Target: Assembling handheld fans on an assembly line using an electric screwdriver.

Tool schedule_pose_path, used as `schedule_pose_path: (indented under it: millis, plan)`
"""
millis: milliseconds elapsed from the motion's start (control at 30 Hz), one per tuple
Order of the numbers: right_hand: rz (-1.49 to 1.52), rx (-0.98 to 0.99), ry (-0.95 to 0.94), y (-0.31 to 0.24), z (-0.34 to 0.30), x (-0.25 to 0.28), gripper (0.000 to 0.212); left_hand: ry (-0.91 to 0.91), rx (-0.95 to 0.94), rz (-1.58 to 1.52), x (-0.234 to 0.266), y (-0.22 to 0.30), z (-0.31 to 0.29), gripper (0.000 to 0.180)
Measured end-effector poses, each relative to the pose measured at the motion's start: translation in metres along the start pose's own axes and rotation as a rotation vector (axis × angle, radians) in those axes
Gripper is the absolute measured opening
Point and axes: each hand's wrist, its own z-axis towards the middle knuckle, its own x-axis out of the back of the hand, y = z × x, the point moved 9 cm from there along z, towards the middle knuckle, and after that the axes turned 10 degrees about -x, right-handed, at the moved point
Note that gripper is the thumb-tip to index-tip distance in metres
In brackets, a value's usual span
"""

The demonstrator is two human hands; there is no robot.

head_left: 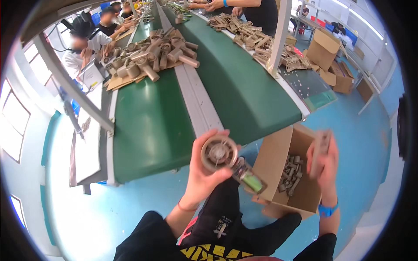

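Observation:
My left hand (pixel 201 179) is closed around a half-assembled handheld fan (pixel 219 153), its round tan head tilted up and a finned wheel showing inside. Out of the head, toward the lower right, runs an uncovered handle with wires and a green battery (pixel 251 182). Off to the right, over the carton, my right hand (pixel 330 163) grips a long tan plastic handle cover (pixel 321 150), slightly smeared by motion. The two parts are apart. Below the right hand, an open cardboard box (pixel 273 161) holds several tan fan parts (pixel 291 176).
Ahead runs a green conveyor belt (pixel 235 91) with a pale centre divider (pixel 198 98). Tan fan bodies (pixel 152 54) are heaped on cardboard at its left. Loose plastic casings (pixel 257 37) lie along the right edge near a white post (pixel 279 39). Co-workers sit or stand along both sides.

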Motion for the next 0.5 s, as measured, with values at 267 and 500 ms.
schedule_pose_path:
  millis: [267, 500]
  plan:
    - [-0.478, 0.311, -0.154, -0.045, -0.108, -0.089, 0.046, -0.211, 0.020, -0.108, -0.061, 0.031, -0.028, 0.088]
    - [-0.769, 0.358, 0.082, -0.039, -0.129, -0.111, 0.055, 0.004, -0.108, 0.020, -0.056, 0.048, -0.039, 0.082]
